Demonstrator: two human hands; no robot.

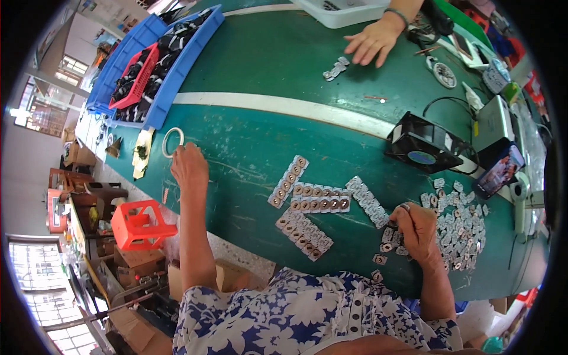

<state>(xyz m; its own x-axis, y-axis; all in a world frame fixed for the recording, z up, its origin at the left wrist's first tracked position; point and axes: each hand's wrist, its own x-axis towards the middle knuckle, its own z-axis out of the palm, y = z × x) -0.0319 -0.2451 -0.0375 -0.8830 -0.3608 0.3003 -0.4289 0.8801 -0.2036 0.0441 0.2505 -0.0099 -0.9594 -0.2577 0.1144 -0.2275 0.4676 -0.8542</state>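
Note:
At the table's left side my left hand [190, 168] has its fingers closed at the rim of a pale roll of tape [166, 142]. My right hand [416, 232] is closed in a pinch at the lower end of a slanting row of small silvery square parts [365, 201]; its fingertips partly hide the piece there. Several loose parts [379, 259] lie under and beside that hand. Between my hands lie more rows of these parts, some with brown round centres [320, 204], and a block of rows [304, 235] nearer me. A large loose pile [464, 231] spreads right of my right hand.
A black fan [423, 145] and a phone [500, 170] stand on the right. Across a white strip [284, 109], another person's hand [373, 42] reaches beside a few parts [336, 69]. Blue crates [177, 71] holding black items sit far left; a red stool [139, 225] stands below.

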